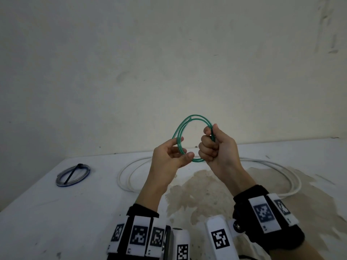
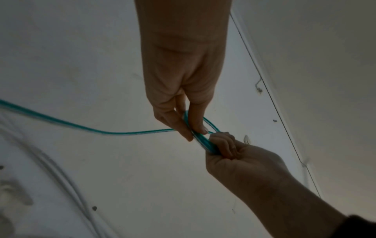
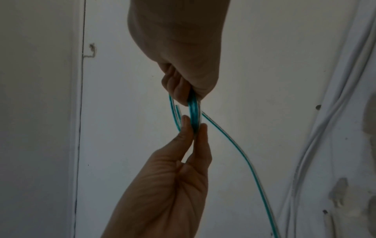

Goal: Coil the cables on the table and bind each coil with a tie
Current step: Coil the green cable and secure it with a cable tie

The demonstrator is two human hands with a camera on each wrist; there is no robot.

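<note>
**Green coil half-wound, tail loose**

Green translucent plastic cable (image 1: 189, 139) was up off the table between your hands, in a few loops. Your right hand (image 1: 216, 147) was fisted round one side of the coil; your left hand (image 1: 169, 156) pinched the opposite side between thumb and fingers. One tail trailed away unwound; had either grip slackened, I judge the springy loops would have sprung apart. Further off lay one uncoiled white cable (image 1: 281, 169) and one tied clear coil (image 1: 73, 174) with one black tie (image 1: 72, 174).
</note>
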